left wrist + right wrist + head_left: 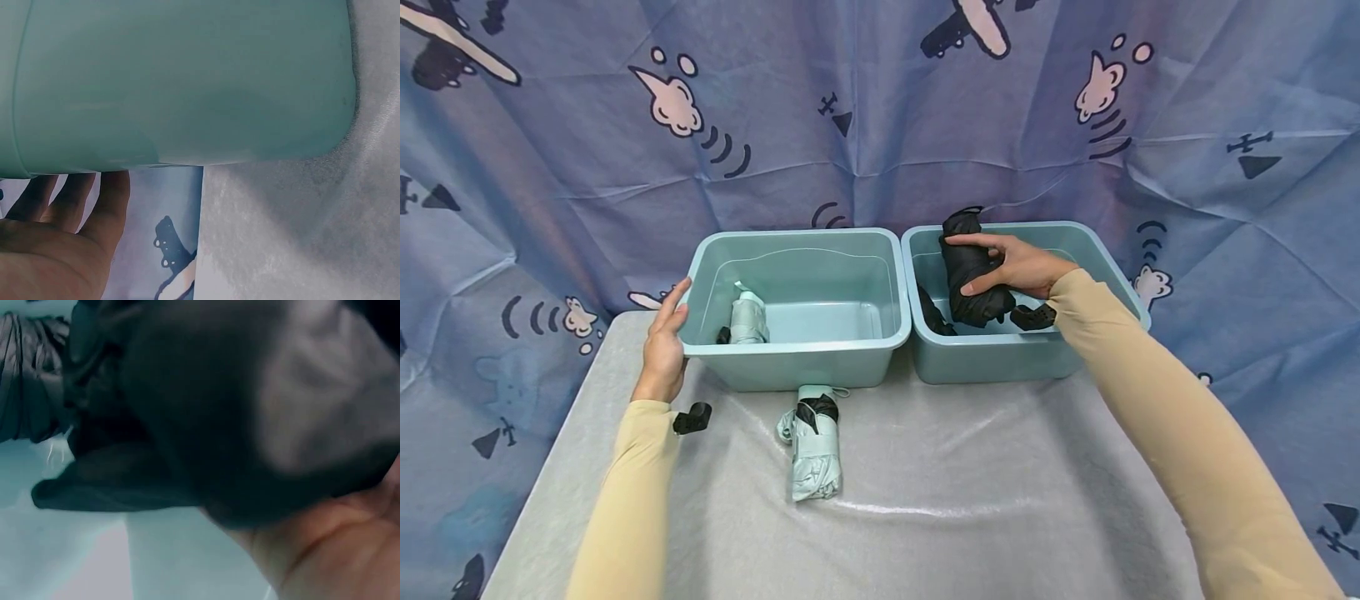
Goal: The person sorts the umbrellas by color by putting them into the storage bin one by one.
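Observation:
My right hand (1018, 265) grips a black folded umbrella (966, 271) inside the right bin (1000, 367), fingers over its far side and thumb on the near side. The umbrella stands tilted, its top above the back rim. In the right wrist view the black umbrella (187, 412) fills most of the picture, blurred. Beside it in the bin lies another dark umbrella (934, 315), partly hidden. My left hand (662, 350) rests against the outer left side of the left bin (797, 367). In the left wrist view its fingers (112, 200) reach along the bin wall (187, 81).
A pale green folded umbrella (748, 318) lies in the left bin, with a small dark piece at its side. Another pale green umbrella (816, 450) with a dark band lies on the grey tablecloth (962, 500) before the bins. A patterned blue curtain (880, 108) hangs behind.

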The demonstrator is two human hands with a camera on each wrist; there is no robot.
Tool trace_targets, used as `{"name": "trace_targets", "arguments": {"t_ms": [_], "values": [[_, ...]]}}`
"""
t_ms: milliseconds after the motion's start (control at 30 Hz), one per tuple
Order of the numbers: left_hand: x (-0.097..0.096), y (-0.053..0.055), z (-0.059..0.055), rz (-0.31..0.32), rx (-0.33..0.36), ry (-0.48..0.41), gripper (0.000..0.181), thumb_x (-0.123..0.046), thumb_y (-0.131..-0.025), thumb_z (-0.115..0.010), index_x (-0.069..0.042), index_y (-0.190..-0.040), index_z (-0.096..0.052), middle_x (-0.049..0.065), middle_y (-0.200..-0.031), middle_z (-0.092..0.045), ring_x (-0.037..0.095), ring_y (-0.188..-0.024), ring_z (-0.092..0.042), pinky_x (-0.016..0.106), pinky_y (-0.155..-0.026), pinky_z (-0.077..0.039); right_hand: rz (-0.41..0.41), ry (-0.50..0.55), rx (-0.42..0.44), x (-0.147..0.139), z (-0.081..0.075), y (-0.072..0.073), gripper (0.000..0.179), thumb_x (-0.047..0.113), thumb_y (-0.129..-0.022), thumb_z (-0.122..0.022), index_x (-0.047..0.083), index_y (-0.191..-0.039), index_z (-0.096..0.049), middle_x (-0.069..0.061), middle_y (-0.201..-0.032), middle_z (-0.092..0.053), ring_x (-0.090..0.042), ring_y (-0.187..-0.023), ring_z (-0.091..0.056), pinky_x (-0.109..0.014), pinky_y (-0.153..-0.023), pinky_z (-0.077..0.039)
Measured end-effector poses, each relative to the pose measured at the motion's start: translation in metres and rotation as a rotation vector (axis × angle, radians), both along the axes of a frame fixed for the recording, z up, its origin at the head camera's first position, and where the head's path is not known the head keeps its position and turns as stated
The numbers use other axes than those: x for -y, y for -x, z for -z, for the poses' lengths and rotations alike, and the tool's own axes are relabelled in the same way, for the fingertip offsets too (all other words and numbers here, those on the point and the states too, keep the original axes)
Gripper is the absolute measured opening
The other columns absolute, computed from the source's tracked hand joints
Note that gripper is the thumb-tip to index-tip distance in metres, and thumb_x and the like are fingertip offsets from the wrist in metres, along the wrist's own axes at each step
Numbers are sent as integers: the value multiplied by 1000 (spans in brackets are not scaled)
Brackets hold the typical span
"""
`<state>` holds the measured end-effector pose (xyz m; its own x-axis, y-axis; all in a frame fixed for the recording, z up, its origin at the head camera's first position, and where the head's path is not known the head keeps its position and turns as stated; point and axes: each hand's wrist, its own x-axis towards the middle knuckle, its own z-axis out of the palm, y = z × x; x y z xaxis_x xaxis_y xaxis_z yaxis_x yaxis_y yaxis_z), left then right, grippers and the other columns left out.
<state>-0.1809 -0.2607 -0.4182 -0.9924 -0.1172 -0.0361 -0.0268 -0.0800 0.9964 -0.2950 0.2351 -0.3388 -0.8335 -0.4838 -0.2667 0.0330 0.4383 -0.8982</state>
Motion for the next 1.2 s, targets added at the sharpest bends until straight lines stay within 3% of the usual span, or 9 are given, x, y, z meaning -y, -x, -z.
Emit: {"name": "trace_targets", "arguments": {"t_ms": [133,233,533,767,900,1200], "values": [[1,0,1,5,-11,1,51,-25,-113,-25,-24,-164,-21,2,-169,-15,25,-149,-23,43,-119,-23,2,9,54,3,8,4,90,-3,-81,-83,22,-157,-42,-22,-143,-34,-35,-122,-50,-35,-86,-56],[2,1,1,9,-15,5,51,-25,-113,-25,-24,-164,-21,2,-169,-14,25,-149,-23,43,-120,-22,-12,8,73,4,13,5,90,-4,-81,-82,21,-157,-42,-24,-142,-35,-35,-121,-52,-36,-86,-56],[3,2,3,5,-8,13,51,-26,-113,-25,-25,-164,-21,2,-169,-14,25,-149,-23,44,-119,-22,-107,-197,-14,7,24,12,88,11,-79,-88,20,-155,-45,-11,-166,-16,-37,-146,-14,-50,-105,-40],[3,2,3,7,-11,14,51,-26,-113,-25,-25,-164,-21,2,-169,-15,25,-149,-23,44,-119,-22,-146,-216,37,12,36,15,89,7,-78,-88,14,-155,-45,-15,-164,-20,-35,-150,-14,-50,-111,-35],[3,2,3,11,-15,9,51,-26,-113,-26,-24,-164,-21,3,-169,-15,25,-149,-23,43,-119,-23,-177,-216,57,15,42,16,89,4,-79,-86,10,-156,-41,-18,-165,-16,-35,-152,-10,-53,-114,-32],[2,2,2,8,-16,6,51,-25,-113,-25,-24,-164,-21,3,-169,-15,23,-148,-24,40,-118,-25,-185,-310,65,19,46,17,88,6,-79,-85,8,-155,-42,-21,-165,-14,-36,-152,-10,-54,-116,-29]]}}
